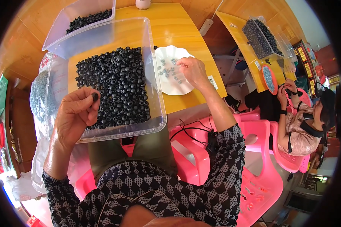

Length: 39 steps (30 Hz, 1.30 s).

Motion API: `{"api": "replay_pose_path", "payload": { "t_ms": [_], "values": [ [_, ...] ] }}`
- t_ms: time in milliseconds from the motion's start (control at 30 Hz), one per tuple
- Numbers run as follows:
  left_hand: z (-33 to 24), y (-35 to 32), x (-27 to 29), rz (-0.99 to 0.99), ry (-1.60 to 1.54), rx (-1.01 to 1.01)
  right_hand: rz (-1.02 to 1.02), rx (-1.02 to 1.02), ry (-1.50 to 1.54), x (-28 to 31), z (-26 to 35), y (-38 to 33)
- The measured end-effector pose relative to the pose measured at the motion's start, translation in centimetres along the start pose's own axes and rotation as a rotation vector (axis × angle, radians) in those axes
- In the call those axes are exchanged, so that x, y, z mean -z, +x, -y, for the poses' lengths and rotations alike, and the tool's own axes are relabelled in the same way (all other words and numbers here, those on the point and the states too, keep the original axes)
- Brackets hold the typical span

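My left hand (76,109) is raised over the near left part of a clear plastic bin (160,120). Its thumb and finger pinch one small round black piece (95,97). Inside the bin lies a broad heap of similar black pieces (115,81), many showing a hole. To the right, a white scalloped plate (180,89) carries several small greyish parts (166,71). Above the plate's right side, my right hand (193,71) has its fingertips drawn together; whether something tiny is between them, I cannot make out.
A second clear bin (111,7) with black pieces stands behind on the yellow table (174,26). At right, a seated person (301,121) works by another table with a bin (259,39) and an orange-rimmed tray (274,87). Pink chairs (261,181) stand close beside me.
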<state>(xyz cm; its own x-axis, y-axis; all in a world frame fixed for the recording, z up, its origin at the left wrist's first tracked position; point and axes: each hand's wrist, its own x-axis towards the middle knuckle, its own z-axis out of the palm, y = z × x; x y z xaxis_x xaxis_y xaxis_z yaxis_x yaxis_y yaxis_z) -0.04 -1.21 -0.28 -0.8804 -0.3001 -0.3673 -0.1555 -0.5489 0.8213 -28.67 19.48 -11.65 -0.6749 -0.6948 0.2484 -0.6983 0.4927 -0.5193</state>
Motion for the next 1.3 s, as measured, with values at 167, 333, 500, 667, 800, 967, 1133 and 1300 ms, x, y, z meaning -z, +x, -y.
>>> {"api": "replay_pose_path", "payload": {
  "t_ms": [167, 333, 500, 667, 800, 967, 1133, 1300],
  "values": [
    [0.1, 0.1, 0.1, 0.001, -0.012, -0.011, 0.081, 0.052, -0.053, -1.1, -0.1, -1.8],
    [0.1, 0.1, 0.1, 0.038, -0.023, -0.004, 0.032, -0.03, -0.158, -1.4, 0.3, -0.3],
    [0.2, 0.1, 0.2, 0.033, -0.023, -0.009, -0.196, 0.182, -0.11, -2.8, 1.8, 1.1],
    [0.1, 0.0, 0.0, 0.003, -0.019, -0.016, -0.192, 0.142, -0.142, -3.6, 0.0, 2.4],
    [-0.1, -0.1, 0.0, 0.004, -0.011, -0.006, -0.346, 0.069, -0.053, -2.5, -2.6, 2.2],
    [0.0, -0.2, 0.1, 0.002, -0.021, -0.005, -0.229, 0.017, -0.062, -1.6, -1.9, 1.2],
    [0.1, -0.2, 0.2, -0.006, -0.02, -0.006, -0.113, 0.081, -0.151, -1.2, -1.0, 1.1],
    [0.1, -0.2, 0.1, -0.002, -0.02, -0.01, -0.204, 0.057, -0.024, -1.7, -1.7, 1.7]
  ]
}}
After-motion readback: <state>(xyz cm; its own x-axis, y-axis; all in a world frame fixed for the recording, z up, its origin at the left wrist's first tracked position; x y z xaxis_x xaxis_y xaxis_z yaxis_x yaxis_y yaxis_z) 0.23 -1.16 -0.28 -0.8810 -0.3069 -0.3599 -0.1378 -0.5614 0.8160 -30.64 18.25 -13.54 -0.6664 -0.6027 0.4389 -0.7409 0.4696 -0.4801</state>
